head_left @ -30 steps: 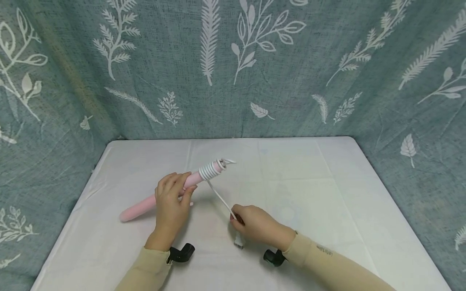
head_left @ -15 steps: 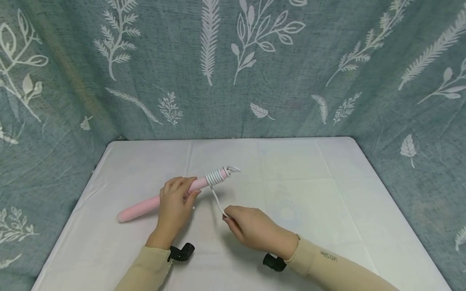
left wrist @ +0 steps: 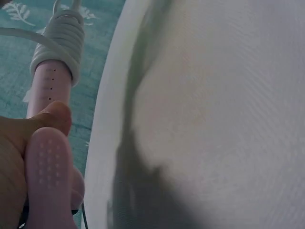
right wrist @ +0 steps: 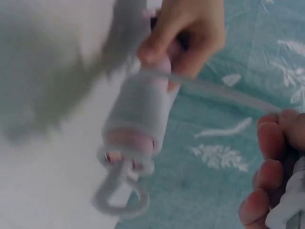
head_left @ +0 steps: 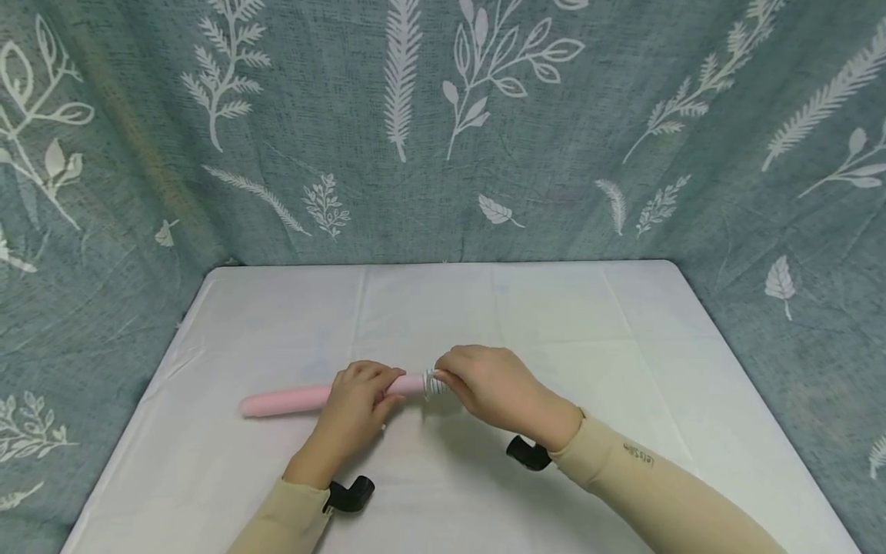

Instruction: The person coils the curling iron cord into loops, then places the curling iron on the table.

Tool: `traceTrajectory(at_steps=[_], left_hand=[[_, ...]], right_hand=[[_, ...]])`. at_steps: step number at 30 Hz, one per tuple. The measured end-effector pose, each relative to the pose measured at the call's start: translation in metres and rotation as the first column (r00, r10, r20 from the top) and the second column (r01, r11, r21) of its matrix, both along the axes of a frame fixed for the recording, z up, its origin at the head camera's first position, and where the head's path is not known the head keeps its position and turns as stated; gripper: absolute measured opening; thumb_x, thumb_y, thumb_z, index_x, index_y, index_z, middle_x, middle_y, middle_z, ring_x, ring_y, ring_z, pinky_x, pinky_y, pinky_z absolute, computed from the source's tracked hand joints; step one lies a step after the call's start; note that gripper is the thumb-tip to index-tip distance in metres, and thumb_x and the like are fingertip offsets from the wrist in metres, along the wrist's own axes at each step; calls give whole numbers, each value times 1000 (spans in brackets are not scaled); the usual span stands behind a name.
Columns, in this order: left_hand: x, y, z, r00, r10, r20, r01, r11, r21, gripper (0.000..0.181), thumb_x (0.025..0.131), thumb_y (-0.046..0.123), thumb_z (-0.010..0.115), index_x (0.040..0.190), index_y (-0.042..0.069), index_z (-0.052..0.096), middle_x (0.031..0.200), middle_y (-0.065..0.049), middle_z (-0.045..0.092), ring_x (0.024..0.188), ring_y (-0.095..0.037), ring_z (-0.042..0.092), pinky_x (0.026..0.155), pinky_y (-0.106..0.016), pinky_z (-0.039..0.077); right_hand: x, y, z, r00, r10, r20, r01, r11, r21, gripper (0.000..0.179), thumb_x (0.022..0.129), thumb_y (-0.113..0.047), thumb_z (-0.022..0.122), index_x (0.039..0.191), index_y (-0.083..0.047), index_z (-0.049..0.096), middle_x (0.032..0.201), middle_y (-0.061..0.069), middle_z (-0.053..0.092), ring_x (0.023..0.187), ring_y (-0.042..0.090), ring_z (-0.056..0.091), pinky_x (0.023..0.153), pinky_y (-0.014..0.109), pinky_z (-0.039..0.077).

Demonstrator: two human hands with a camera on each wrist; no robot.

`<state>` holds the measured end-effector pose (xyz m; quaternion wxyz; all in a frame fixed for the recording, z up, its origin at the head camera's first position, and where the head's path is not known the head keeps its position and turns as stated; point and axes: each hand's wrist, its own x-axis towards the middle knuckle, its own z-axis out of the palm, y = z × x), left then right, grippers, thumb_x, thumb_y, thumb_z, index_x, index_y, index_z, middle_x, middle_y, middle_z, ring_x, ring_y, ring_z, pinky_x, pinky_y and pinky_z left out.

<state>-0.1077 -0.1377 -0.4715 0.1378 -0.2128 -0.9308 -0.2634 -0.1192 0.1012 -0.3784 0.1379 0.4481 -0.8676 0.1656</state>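
My left hand (head_left: 356, 412) grips a pink curling iron (head_left: 287, 400) around its handle. In the left wrist view the thumb lies on the handle (left wrist: 46, 93), near a lever with raised dots (left wrist: 49, 164). White cord (left wrist: 66, 36) is coiled round the handle's end. My right hand (head_left: 501, 388) is right beside that end and pinches the cord's free length, which the right wrist view shows as a taut cord (right wrist: 224, 93). Behind the curled fingers (right wrist: 270, 174) sits a white ribbed piece (right wrist: 288, 207), partly hidden. A small cord loop (right wrist: 121, 205) sticks out past the coil.
A white cloth (head_left: 588, 346) covers the table. Green curtain fabric with white leaf prints (head_left: 443, 192) stands behind it and on both sides. A black wrist mount (head_left: 351, 494) is on the left wrist, another black mount (head_left: 528, 452) on the right.
The curling iron has swung nearly level, its corded end lower and nearer. My right hand has risen from below to beside the coil, carrying the cord. The left hand has shifted slightly right.
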Motion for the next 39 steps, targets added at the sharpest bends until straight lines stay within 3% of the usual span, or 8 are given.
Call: traceTrajectory(at_steps=[4, 10, 17, 22, 27, 33, 35, 39], left_hand=[[5, 4, 5, 998, -62, 16, 62, 998, 5, 34, 81, 16, 78, 114, 11, 70, 105, -2, 66, 109, -29, 53, 91, -47, 38], [15, 11, 9, 980, -197, -18, 197, 980, -14, 36, 80, 17, 78, 115, 11, 70, 106, 0, 66, 108, -25, 53, 93, -47, 40], [20, 13, 8, 960, -267, -87, 267, 964, -10, 36, 80, 19, 78, 114, 15, 70, 107, 3, 65, 110, -24, 53, 94, -46, 40], [21, 12, 6, 961, -234, -149, 242, 969, 38, 38, 81, 22, 77, 117, 16, 68, 112, 4, 66, 116, -28, 51, 97, -47, 39], [20, 11, 10, 967, -170, -190, 195, 973, 122, 39, 81, 20, 76, 119, 16, 68, 114, 4, 65, 120, -28, 49, 98, -48, 36], [15, 11, 17, 972, -84, -217, 128, 972, 195, 39, 82, 19, 75, 119, 13, 67, 112, -1, 65, 119, -29, 49, 100, -47, 34], [12, 11, 17, 971, -58, -233, 108, 973, 207, 39, 81, 18, 76, 119, 12, 67, 112, -2, 65, 117, -30, 50, 99, -48, 35], [8, 14, 17, 964, -8, -266, 71, 971, 230, 40, 79, 15, 78, 117, 10, 68, 110, -6, 65, 114, -32, 50, 97, -49, 35]], right_hand=[[-13, 3, 7, 1000, 14, 22, -14, 1000, -18, 9, 97, -19, 61, 92, -13, 67, 81, -7, 59, 69, 5, 52, 63, 22, 46], [-30, 11, 6, 990, 36, 138, -33, 999, -22, 12, 98, -22, 59, 95, -14, 68, 85, -8, 60, 72, 4, 54, 67, 22, 48], [-50, 29, -13, 952, -82, 294, 103, 993, -57, 10, 92, -29, 66, 93, -20, 70, 86, -14, 61, 74, 0, 55, 67, 23, 47], [-57, 35, -31, 925, -147, 350, 179, 982, -61, 13, 89, -34, 68, 88, -21, 71, 83, -15, 64, 72, 0, 57, 65, 24, 48], [-56, 34, -48, 929, -167, 331, 181, 983, -11, 18, 92, -37, 64, 88, -21, 72, 81, -15, 64, 72, 1, 56, 65, 24, 48], [-42, 25, -60, 952, -130, 276, 141, 990, -20, 3, 88, -11, 70, 86, -12, 68, 80, -4, 65, 73, 11, 61, 67, 28, 51], [-35, 20, -65, 960, -103, 262, 119, 992, -45, 7, 86, -6, 71, 90, -9, 66, 84, 0, 67, 77, 14, 63, 70, 27, 52], [-19, 8, -72, 944, -103, 313, 117, 993, -26, 5, 96, -12, 61, 98, -8, 63, 85, -2, 65, 77, 10, 62, 69, 26, 51]])
